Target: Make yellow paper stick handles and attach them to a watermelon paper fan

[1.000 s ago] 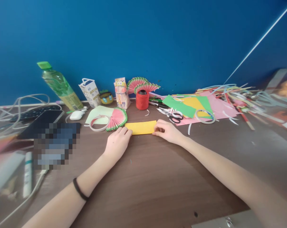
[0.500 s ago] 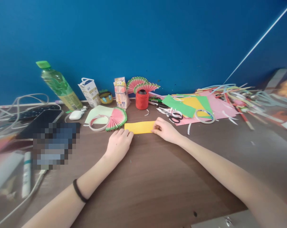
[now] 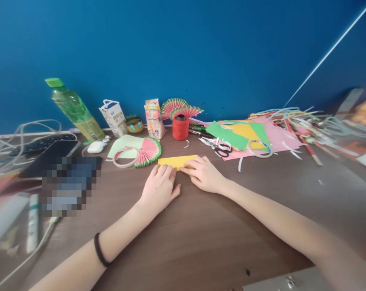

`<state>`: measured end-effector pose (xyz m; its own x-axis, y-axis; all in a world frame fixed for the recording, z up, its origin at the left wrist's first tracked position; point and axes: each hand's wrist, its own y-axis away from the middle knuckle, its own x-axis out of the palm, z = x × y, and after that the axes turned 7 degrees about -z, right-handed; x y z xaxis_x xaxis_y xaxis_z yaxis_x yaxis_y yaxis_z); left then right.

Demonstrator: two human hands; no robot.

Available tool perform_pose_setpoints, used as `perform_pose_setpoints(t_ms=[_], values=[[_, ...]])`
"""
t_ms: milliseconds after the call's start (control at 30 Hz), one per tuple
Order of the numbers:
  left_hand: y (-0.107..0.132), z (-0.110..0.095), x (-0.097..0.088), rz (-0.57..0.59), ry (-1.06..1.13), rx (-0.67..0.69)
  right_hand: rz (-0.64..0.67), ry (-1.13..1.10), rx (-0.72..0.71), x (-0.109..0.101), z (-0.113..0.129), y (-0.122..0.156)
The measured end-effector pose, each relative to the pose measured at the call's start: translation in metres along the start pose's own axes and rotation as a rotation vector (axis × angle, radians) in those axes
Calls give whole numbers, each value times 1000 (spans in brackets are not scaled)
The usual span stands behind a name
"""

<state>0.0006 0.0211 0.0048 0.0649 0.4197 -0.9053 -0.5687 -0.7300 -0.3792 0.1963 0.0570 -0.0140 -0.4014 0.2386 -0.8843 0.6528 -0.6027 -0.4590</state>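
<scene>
A folded yellow strip of paper (image 3: pixel 173 161) lies on the desk in front of me, its near edge partly hidden by my fingers. My left hand (image 3: pixel 159 185) rests on its left part, fingertips pressing down and thumb stretched apart over the desk. From the right, my right hand (image 3: pixel 205 174) reaches over the other end, fingers extended and tips touching the near edge close to the left fingertips. Just behind the left hand are a pink-and-green pleated paper fan (image 3: pixel 148 152) and a roll of tape (image 3: pixel 125 157).
Scissors (image 3: pixel 222 150) lie by coloured paper sheets (image 3: pixel 280 139) and another tape roll (image 3: pixel 259 148). Along the blue wall stand a green bottle (image 3: pixel 75 109), a small carton (image 3: pixel 114 117) and a red spool (image 3: pixel 180 128). A marker (image 3: pixel 33 224) and cables lie left; paper strips heap right.
My right hand has moved left from the yellow paper's right end, its pinch loosened and fingers stretched along the near edge. My left thumb has come out to the side.
</scene>
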Motion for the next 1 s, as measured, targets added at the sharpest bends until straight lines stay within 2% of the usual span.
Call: perform_pose_setpoints(t_ms=[133, 333, 500, 800, 1000], values=[[2, 1, 6, 57, 50, -9, 14, 27, -12, -2, 0, -2], [6, 4, 6, 44, 55, -13, -55, 2, 40, -2, -13, 6], [6, 11, 8, 37, 56, -42, -107, -103, 85, -3, -21, 12], [9, 16, 14, -76, 64, -99, -130, -234, 136, 2, -22, 9], [4, 19, 17, -75, 120, -134, -122, -263, 209, 0, -20, 4]])
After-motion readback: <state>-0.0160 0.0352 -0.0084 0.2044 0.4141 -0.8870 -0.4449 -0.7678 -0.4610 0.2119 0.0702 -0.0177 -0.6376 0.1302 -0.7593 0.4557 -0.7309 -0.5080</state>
